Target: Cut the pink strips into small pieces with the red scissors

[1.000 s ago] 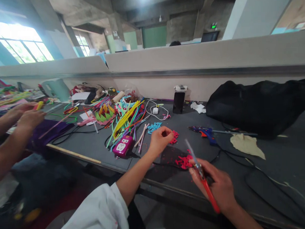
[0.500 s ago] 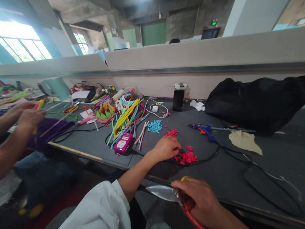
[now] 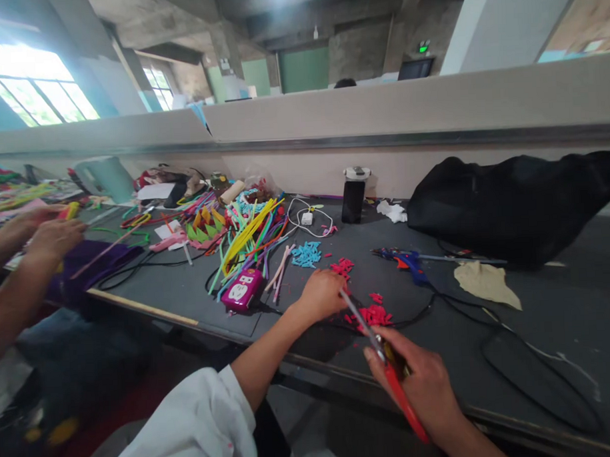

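Scissors (image 3: 389, 371): long axis diag., tips fwd-L twd L hand (image 3: 323, 294).

The head camera looks forward and down across the nearby bench (image 3: 387, 285).

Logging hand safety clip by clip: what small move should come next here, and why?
I'd probably ease the scissors slightly back from the left hand. In this view their tip appears right at that hand, beside loose red pieces, and whether it holds one is hidden. The right hand grips the handles.
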`<state>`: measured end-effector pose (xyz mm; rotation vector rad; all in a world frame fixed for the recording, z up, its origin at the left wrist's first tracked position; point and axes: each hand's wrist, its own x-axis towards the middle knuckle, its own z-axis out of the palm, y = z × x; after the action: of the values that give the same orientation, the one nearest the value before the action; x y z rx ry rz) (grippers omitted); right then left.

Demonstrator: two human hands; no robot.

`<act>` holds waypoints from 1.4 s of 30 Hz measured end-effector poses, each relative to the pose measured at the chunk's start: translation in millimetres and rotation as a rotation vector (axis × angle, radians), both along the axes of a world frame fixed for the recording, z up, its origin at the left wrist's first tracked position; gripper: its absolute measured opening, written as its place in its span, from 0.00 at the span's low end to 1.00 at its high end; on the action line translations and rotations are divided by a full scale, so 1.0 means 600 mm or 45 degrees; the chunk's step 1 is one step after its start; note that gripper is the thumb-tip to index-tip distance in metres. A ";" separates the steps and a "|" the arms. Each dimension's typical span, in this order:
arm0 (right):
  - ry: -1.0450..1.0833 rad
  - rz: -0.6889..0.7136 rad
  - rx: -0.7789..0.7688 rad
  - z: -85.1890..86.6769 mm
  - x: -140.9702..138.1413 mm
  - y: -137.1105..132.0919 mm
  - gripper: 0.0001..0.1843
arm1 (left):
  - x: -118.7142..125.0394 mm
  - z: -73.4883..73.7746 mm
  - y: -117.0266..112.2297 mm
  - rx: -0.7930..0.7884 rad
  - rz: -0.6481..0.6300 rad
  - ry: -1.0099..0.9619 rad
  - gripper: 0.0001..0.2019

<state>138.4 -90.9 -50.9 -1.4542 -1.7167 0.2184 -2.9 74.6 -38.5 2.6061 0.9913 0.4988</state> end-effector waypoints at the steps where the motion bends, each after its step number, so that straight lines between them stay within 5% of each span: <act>1: 0.005 -0.098 -0.013 0.002 0.007 0.004 0.12 | -0.002 0.005 0.001 -0.059 0.024 -0.059 0.04; 6: 0.029 -0.371 -0.017 0.007 0.043 0.029 0.19 | 0.006 0.037 -0.028 -0.886 0.113 -0.933 0.06; 9: 0.127 -0.400 0.043 0.017 0.047 0.038 0.23 | 0.017 0.052 -0.057 -1.082 0.094 -1.254 0.07; 12: 0.209 -0.401 0.023 0.040 0.038 0.040 0.21 | 0.023 0.058 -0.076 -1.161 0.066 -1.231 0.06; 16: 0.233 -0.387 0.084 0.060 0.027 0.045 0.21 | 0.026 0.055 -0.088 -1.058 -0.014 -1.012 0.03; 21: 0.260 -0.339 0.089 0.052 0.024 0.055 0.21 | 0.031 0.050 -0.096 -0.830 -0.020 -0.819 0.03; 32: 0.207 -0.389 0.070 0.057 0.028 0.069 0.23 | 0.029 0.053 -0.093 -0.553 -0.001 -0.780 0.03; 39: 0.149 -0.420 0.060 0.053 0.029 0.070 0.22 | 0.036 0.047 -0.096 -0.750 0.005 -0.832 0.03; 42: 0.122 -0.483 0.096 0.057 0.029 0.068 0.22 | 0.045 0.040 -0.106 -0.669 0.067 -0.886 0.04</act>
<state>156.0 -50.1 -16.9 -1.6518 -1.3285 0.0174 24.2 11.3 -14.2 1.7475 0.8013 0.9252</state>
